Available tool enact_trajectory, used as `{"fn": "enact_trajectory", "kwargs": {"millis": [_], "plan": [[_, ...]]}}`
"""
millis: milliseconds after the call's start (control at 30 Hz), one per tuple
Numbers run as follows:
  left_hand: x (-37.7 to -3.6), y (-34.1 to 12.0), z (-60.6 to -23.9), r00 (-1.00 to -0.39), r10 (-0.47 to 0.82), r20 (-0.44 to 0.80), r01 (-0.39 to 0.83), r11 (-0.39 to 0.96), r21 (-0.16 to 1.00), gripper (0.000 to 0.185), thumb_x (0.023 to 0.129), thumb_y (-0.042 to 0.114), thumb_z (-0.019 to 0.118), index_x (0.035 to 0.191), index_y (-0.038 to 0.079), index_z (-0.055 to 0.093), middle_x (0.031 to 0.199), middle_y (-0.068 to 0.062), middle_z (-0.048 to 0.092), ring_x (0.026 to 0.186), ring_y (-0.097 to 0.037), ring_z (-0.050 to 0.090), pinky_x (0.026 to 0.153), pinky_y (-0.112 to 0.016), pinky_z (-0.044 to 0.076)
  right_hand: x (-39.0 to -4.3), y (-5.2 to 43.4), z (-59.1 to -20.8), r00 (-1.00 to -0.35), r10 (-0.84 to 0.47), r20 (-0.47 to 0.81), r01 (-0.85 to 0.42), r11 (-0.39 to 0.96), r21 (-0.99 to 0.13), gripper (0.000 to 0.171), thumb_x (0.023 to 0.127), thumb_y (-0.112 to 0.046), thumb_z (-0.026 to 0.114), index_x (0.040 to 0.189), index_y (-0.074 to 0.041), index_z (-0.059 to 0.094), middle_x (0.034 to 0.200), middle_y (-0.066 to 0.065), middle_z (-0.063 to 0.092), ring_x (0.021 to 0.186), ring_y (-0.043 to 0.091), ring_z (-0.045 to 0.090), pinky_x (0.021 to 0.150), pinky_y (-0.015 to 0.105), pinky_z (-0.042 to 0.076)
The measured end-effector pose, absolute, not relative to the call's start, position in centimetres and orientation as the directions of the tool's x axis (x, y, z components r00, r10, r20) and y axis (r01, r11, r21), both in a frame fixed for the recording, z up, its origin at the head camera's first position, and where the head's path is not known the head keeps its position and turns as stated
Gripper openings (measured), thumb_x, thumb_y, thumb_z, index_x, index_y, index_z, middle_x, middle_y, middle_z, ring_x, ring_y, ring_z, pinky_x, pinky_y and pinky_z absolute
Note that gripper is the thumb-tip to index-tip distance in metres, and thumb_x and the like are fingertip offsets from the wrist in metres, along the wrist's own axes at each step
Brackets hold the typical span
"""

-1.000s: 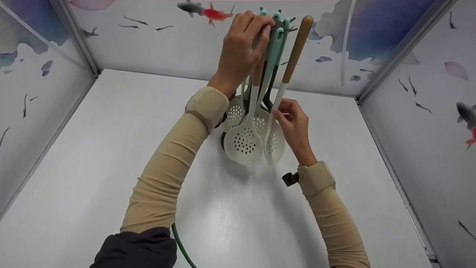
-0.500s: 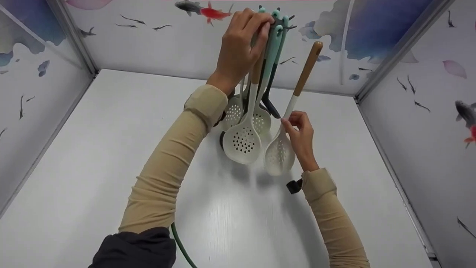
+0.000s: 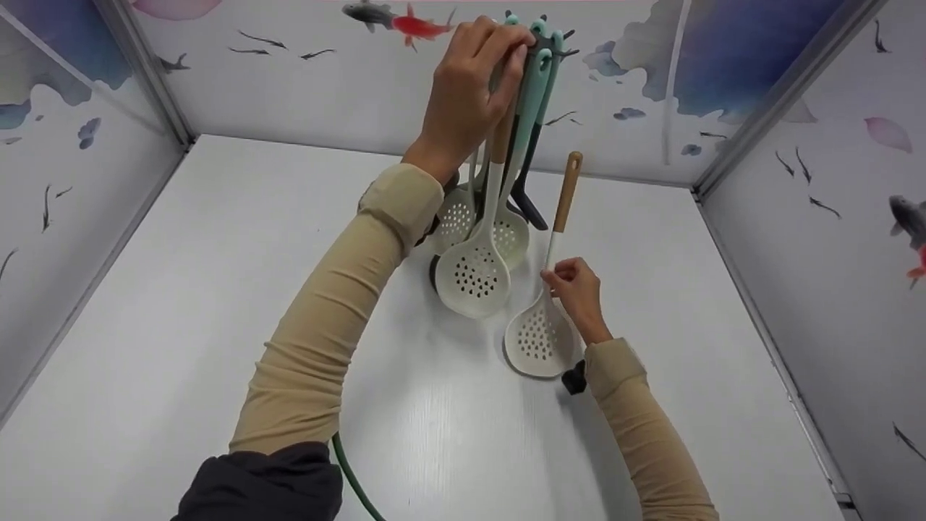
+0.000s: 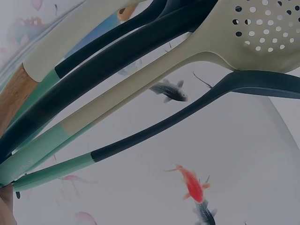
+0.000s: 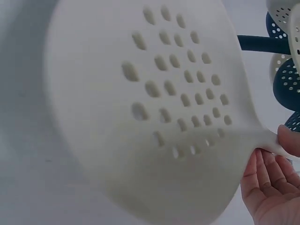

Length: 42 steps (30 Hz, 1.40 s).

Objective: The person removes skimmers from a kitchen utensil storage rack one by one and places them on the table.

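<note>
My right hand [image 3: 580,293] pinches a white skimmer [image 3: 522,351] with a wooden handle by its neck, apart from the hanging bunch and low over the table. In the right wrist view its perforated head [image 5: 103,140] fills most of the picture, thumb and fingers on the narrow neck. My left hand [image 3: 474,90] holds the top of a dark hooked utensil rack [image 3: 544,48], mostly hidden behind the fingers. Another white wooden-handled skimmer [image 3: 469,293] hangs there among mint-handled utensils [image 3: 534,90], some with dark ends. The left wrist view shows several handles and a cream perforated head [image 4: 262,51].
A white table [image 3: 275,239] lies under both hands, with printed panels [image 3: 304,94] at the back and sides in metal frames. A green cable [image 3: 351,477] runs by the left sleeve. A dark-ended utensil [image 3: 530,206] juts toward the right hand.
My right hand has drawn the wooden-handled skimmer down and away from the bunch, toward me, and its handle now stands well below the hooks. The left hand has stayed at the rack top.
</note>
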<state>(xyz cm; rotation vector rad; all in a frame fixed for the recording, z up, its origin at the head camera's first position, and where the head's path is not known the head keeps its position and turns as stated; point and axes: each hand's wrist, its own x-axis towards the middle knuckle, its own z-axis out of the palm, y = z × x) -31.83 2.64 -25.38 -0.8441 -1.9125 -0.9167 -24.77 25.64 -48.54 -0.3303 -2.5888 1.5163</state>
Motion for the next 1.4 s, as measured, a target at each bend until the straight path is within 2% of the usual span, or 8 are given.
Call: {"fn": "enact_trajectory", "kwargs": {"millis": [167,400,633,900,1200,1400], "plan": [[-31.9,2.7,-25.4,-0.423,0.205,0.883,0.818,0.505,0.275,0.032,0.098,0.027,0.044,0.115,0.007,0.062,0.106,-0.009,0.06,0.106,-0.017,0.05,0.098,-0.011,0.034,-25.0,25.8,-49.4,-0.972,0.222,-0.074,0.179,0.504,-0.845,0.029,0.089,-0.014,0.062,0.111,0.001,0.051,0.098,0.013,0.06,0.079,0.014,0.059,0.07,0.022,0.052],[-32.0,2.8,-25.5,-0.419,0.202,0.885,0.824,0.494,0.277,0.031,0.097,0.026,0.043,0.114,0.008,0.063,0.106,-0.009,0.06,0.106,-0.018,0.049,0.099,-0.012,0.034,-25.0,26.1,-50.3,-0.98,0.065,-0.19,0.191,0.6,-0.777,0.035,0.085,0.001,0.056,0.118,0.003,0.044,0.113,0.023,0.058,0.098,0.027,0.057,0.074,0.027,0.048],[-32.1,2.8,-25.5,-0.416,0.206,0.886,0.824,0.498,0.271,0.032,0.098,0.026,0.043,0.114,0.008,0.062,0.105,-0.009,0.059,0.105,-0.018,0.049,0.098,-0.012,0.035,-24.9,26.3,-50.1,-0.946,-0.03,-0.323,0.22,0.67,-0.709,0.034,0.087,0.0,0.054,0.12,0.001,0.049,0.115,0.018,0.052,0.1,0.024,0.053,0.079,0.029,0.048],[-32.0,2.8,-25.3,-0.429,0.21,0.878,0.818,0.503,0.28,0.032,0.098,0.027,0.043,0.115,0.008,0.062,0.106,-0.009,0.059,0.106,-0.018,0.049,0.099,-0.011,0.033,-25.2,26.6,-49.4,-0.902,-0.105,-0.418,0.218,0.727,-0.651,0.039,0.086,0.0,0.054,0.125,-0.001,0.049,0.112,0.015,0.05,0.091,0.019,0.05,0.073,0.026,0.045],[-32.0,2.8,-25.3,-0.431,0.209,0.878,0.818,0.501,0.282,0.032,0.098,0.027,0.043,0.115,0.008,0.062,0.106,-0.01,0.059,0.106,-0.017,0.049,0.098,-0.01,0.033,-25.3,26.8,-48.4,-0.866,-0.192,-0.463,0.098,0.841,-0.532,0.047,0.082,0.002,0.056,0.129,-0.002,0.052,0.125,0.021,0.044,0.111,0.031,0.046,0.094,0.043,0.041],[-32.0,2.9,-25.4,-0.423,0.203,0.883,0.822,0.497,0.279,0.032,0.098,0.027,0.043,0.115,0.009,0.063,0.106,-0.008,0.059,0.106,-0.017,0.049,0.098,-0.011,0.034,-25.1,26.9,-48.3,-0.869,-0.245,-0.431,0.019,0.852,-0.523,0.051,0.079,0.008,0.05,0.129,0.0,0.053,0.125,0.024,0.043,0.106,0.032,0.045,0.096,0.048,0.04]]}}
